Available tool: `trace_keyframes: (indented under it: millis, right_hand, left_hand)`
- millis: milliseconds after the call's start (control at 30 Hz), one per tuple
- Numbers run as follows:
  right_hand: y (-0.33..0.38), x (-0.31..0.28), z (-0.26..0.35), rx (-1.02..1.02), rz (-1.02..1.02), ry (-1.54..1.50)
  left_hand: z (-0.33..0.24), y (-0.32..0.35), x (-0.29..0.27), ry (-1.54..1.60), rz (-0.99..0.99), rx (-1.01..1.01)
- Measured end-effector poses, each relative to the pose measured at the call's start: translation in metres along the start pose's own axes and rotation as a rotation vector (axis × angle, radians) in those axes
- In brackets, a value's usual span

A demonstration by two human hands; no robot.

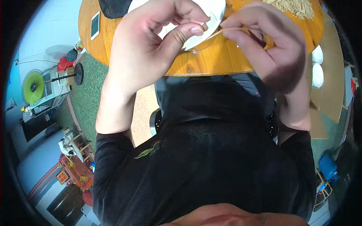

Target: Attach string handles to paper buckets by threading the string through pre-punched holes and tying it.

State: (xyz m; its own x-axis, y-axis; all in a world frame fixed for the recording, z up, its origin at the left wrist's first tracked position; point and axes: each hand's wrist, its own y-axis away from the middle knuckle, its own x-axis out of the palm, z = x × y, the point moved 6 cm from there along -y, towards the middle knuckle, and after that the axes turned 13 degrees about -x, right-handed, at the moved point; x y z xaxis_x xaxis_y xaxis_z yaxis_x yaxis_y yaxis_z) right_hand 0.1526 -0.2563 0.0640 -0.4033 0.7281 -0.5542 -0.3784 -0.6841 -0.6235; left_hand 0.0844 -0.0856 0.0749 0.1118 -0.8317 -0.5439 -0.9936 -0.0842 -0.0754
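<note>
Hands are held over the white plate [217, 17] on the wooden counter [222, 60], a thin pale strand [226, 31] being pinched between left hand [151, 45] and right hand [271, 49], fingers closed.

- A lived-in home room, it seems.
- A round wooden table [211, 62] carries a white plate [211, 15], a phone [95, 25] near its left edge and a heap of pale strands [294, 7] at its far right edge.
- Green carpet [88, 94] covers the floor, with cardboard sheets [332, 86] and household clutter around.
</note>
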Motion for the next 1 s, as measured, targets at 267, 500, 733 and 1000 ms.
trace_keyframes:
  millis: [267, 500, 733, 1000]
  right_hand:
    - [-0.025, -0.002, -0.010, -0.206, -0.091, 0.009]
    - [-0.042, -0.008, 0.014, -0.229, 0.039, 0.052]
    - [-0.044, -0.010, 0.005, -0.115, 0.074, -0.071]
    - [-0.005, 0.007, 0.020, -0.333, -0.413, 0.643]
  left_hand:
    - [0.025, -0.025, 0.015, 0.468, 0.144, 0.332]
    - [0.016, -0.026, 0.011, 0.641, 0.386, 0.561]
    - [0.010, -0.022, 0.007, 0.539, 0.257, -0.347]
    - [0.022, -0.038, 0.008, 0.699, 0.446, 0.335]
